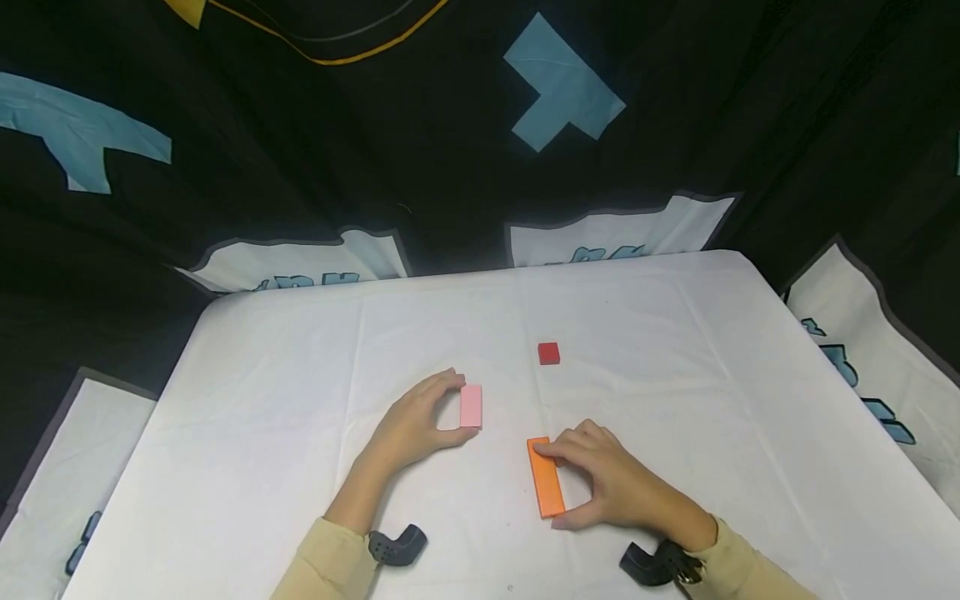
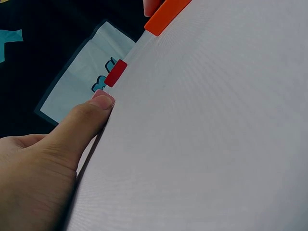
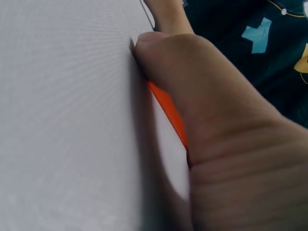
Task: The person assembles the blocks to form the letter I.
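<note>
when watched from the head camera, giving both grips at once! grasping the pink block (image 1: 471,407) by its two ends with the left hand (image 1: 414,427). and over to the right hand (image 1: 609,482), pinching the orange block (image 1: 546,482) end to end too, at a slight slant on the white table (image 1: 255,400). farther out, beyond both hands: the red block (image 1: 549,353), lying there untouched.

cutting to the left wrist, and straight in on the left thumb (image 2: 79,124), pressed to the pink block's near end, with the far side of the grip hidden. lined up past it, the red block; then, at the top edge, just one end of the orange block, with a bit of the right hand beside it.

across to the right wrist: a huge right thumb (image 3: 211,91) in close-up, covering most of the orange block and leaving only a thin strip in sight. up top, a piece of bare arm (image 3: 169,17), and beyond, a blue patch (image 3: 260,36) on the dark cloth (image 3: 219,26).
</note>
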